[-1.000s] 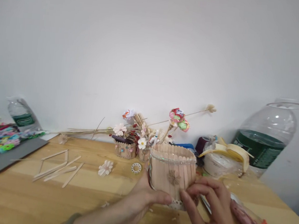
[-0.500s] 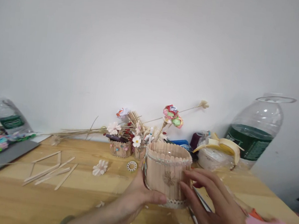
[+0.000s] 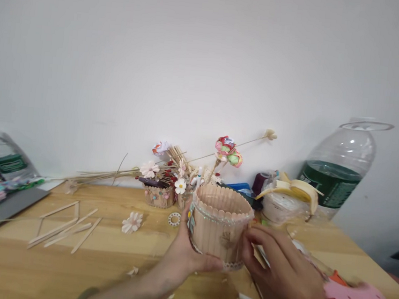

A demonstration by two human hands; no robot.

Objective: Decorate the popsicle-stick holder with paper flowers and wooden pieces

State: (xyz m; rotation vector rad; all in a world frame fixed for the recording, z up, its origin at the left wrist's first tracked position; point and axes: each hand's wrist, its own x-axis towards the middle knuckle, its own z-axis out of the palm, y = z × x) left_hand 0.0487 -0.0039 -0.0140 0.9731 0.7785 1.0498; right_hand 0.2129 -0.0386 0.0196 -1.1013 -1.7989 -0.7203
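Note:
A round pot made of craft sticks (image 3: 212, 237) is gripped in my left hand (image 3: 189, 256), tilted a little above the table. The fingers wrap its left side and the thumb lies along the lower front. Glittery trim rings the pot under its scalloped rim, lace edges the base, a small dried flower (image 3: 226, 239) sits on the front, and colourful decorations show on the left side. My right hand (image 3: 280, 265) is at the pot's right side, thumb and fingers pinched together against or close to the wall. Whatever it pinches is hidden.
A pink glue gun (image 3: 354, 296) lies at right. Loose craft sticks (image 3: 61, 230), a pale flower (image 3: 132, 222) and a white ring (image 3: 174, 219) are on the left. Behind stand a decorated small pot (image 3: 158, 197), a peeled banana (image 3: 301, 192) and a large water bottle (image 3: 338, 172).
The right fingers have gone from spread to pinched at the pot's right side. The pot has tilted and turned slightly, showing more of its left-side decorations.

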